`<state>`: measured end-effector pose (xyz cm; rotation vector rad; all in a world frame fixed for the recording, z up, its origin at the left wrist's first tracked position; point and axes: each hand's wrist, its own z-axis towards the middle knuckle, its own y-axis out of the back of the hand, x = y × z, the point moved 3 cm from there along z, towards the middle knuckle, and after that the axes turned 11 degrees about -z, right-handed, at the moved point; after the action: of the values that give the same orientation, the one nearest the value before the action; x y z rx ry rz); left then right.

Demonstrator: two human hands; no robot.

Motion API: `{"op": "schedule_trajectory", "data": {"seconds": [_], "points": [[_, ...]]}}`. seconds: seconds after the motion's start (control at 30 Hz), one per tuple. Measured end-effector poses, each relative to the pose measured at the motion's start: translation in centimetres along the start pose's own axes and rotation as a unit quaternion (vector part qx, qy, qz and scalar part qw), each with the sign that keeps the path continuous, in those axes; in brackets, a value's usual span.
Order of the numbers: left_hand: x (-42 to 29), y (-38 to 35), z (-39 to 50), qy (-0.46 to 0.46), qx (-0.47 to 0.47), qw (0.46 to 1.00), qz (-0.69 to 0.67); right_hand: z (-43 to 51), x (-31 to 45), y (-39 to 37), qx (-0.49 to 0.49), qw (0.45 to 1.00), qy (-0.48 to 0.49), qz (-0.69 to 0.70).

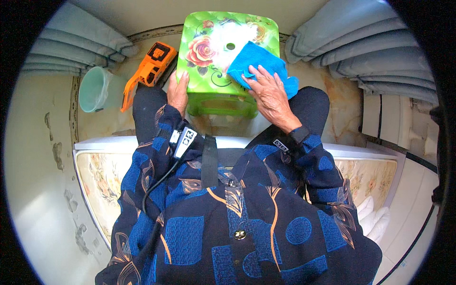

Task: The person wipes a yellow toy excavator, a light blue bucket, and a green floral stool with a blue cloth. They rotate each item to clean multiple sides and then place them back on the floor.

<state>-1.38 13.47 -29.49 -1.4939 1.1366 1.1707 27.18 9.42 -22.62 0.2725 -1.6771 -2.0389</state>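
A green plastic stool [201,80] with a rose pattern and a round hole in its seat stands between my knees. My left hand [177,93] grips the left edge of the seat near its front corner, with the thumb on top. A blue cloth [262,57] lies bunched over the right part of the seat, and one end hangs past the right edge. On the cloth rests my right hand [271,96], its fingers spread and pressing it against the stool. Bright glare covers the seat's middle. What the fingertips of my left hand touch under the edge is hidden.
An orange plastic object [144,73] with a handle lies left of the stool, by my left knee. A light green bin [94,89] with a liner stands farther left. Grey curtains [370,42] hang on both sides. A floral-covered bed or bench [103,174] is beneath me.
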Motion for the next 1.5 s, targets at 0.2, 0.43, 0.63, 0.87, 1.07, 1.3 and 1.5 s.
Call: {"op": "schedule_trajectory", "data": {"seconds": [0.2,0.43,0.63,0.87,1.07,1.3,1.5], "points": [[-0.5,-0.1,-0.7,0.0,-0.003,1.0,0.008,3.8,-7.3,-0.7,-0.064,0.993,-0.072,0.068],[-0.9,-0.2,-1.0,-0.006,-0.001,1.0,0.013,2.3,-6.9,-0.6,-0.025,0.954,-0.247,0.17],[-1.0,-0.7,-1.6,0.0,-0.021,0.999,-0.043,-1.7,-1.4,3.0,0.092,0.966,-0.224,0.088],[-1.5,-0.5,-1.7,-0.02,-0.026,0.999,0.027,4.2,-4.0,0.2,-0.013,0.994,-0.071,-0.08],[-0.9,-0.4,-1.5,-0.016,-0.028,0.999,0.019,10.6,-11.7,-1.2,-0.066,0.995,-0.078,0.005],[-1.2,-0.7,-1.9,-0.018,-0.041,0.998,0.041,5.0,-4.2,0.6,-0.015,0.997,0.038,-0.059],[-1.3,-0.9,-2.0,0.011,-0.045,0.999,0.024,5.7,-3.3,1.9,0.056,0.99,0.116,-0.055]]}}
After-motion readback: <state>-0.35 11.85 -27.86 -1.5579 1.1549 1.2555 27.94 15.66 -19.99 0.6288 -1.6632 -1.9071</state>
